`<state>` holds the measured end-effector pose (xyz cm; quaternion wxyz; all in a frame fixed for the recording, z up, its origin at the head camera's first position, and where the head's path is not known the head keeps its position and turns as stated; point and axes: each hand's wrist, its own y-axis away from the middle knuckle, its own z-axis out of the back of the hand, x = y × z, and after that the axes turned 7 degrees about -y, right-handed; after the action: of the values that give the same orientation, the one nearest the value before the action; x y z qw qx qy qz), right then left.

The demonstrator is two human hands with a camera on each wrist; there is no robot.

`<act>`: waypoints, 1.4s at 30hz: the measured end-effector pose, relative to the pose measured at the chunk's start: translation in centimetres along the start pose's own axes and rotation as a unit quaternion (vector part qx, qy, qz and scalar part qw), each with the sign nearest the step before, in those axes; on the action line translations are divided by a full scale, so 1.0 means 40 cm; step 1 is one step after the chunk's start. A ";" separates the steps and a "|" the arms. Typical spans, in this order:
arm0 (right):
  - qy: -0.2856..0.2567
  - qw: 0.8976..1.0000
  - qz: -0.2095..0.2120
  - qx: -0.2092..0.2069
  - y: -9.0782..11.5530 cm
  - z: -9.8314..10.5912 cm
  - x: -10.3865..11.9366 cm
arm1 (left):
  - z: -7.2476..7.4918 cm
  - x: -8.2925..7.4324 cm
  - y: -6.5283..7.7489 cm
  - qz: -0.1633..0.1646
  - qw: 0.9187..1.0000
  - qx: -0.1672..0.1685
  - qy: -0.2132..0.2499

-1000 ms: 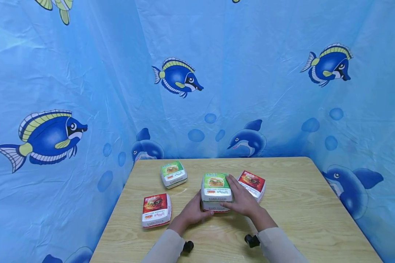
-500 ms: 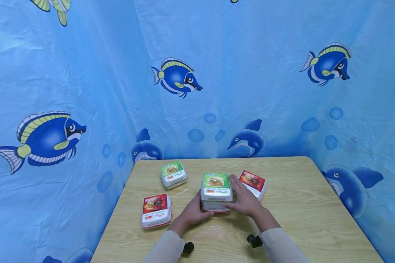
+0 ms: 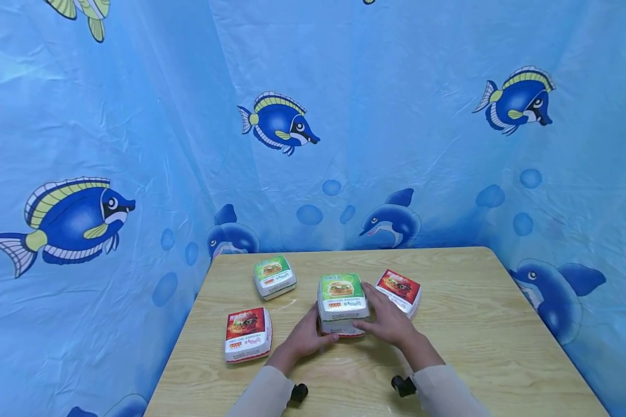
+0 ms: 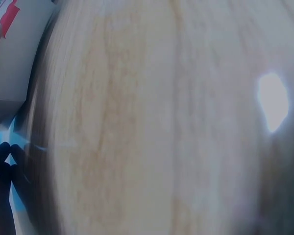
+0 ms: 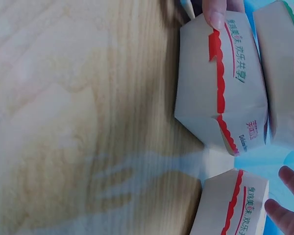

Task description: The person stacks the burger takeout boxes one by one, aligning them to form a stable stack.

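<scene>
Two burger boxes are stacked near the middle of the table. On top is a green-topped burger box (image 3: 341, 296); under it is a red-trimmed burger box (image 5: 240, 78). My left hand (image 3: 304, 336) holds the lower box at its near left corner, thumb (image 5: 215, 17) on the front; its other fingers are mostly hidden. My right hand (image 3: 391, 321) is at the right side of the stack, thumb close to the seam between the boxes. In the right wrist view its fingers (image 5: 284, 215) are spread, with a gap to the stack.
A red-topped box (image 3: 399, 291) sits just behind the right hand. To the left are another red-topped box (image 3: 248, 335) and a green-topped box (image 3: 275, 277) farther back. A blue curtain (image 3: 344, 174) printed with fish and dolphins surrounds the wooden table (image 3: 469, 336).
The right hand's fingers have eased from the upper box's top right edge, slightly outward and down. The left hand and the boxes stay in place.
</scene>
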<state>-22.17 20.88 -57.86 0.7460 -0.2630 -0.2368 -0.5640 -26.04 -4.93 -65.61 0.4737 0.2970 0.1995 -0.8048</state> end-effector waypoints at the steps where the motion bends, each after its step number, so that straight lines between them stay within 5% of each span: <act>1: 0.000 1.000 0.001 -0.002 0.002 -0.001 0.002 | 0.000 0.001 0.000 -0.003 1.000 -0.003 0.000; 11: 0.025 0.999 0.032 -0.019 -0.001 0.001 0.006 | 0.004 0.004 -0.003 -0.016 1.000 -0.014 0.007; 18: 0.071 0.990 0.119 -0.018 -0.035 0.004 0.028 | 0.004 0.005 -0.002 -0.020 1.000 -0.016 0.006; 26: 0.112 0.980 0.164 0.008 -0.067 0.019 0.052 | 0.004 0.001 -0.003 -0.014 1.000 -0.005 0.006; 34: 0.143 0.975 0.161 0.052 -0.080 0.026 0.067 | -0.002 0.004 -0.004 -0.016 1.000 -0.004 0.006; 42: 0.156 0.972 0.166 0.055 -0.074 0.038 0.062 | -0.001 0.003 -0.002 -0.027 1.000 -0.011 -0.009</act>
<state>-24.49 19.43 -54.72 0.8702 -0.1662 -0.1010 -0.4527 -26.13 -4.95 -65.72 0.4565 0.2789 0.2121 -0.8178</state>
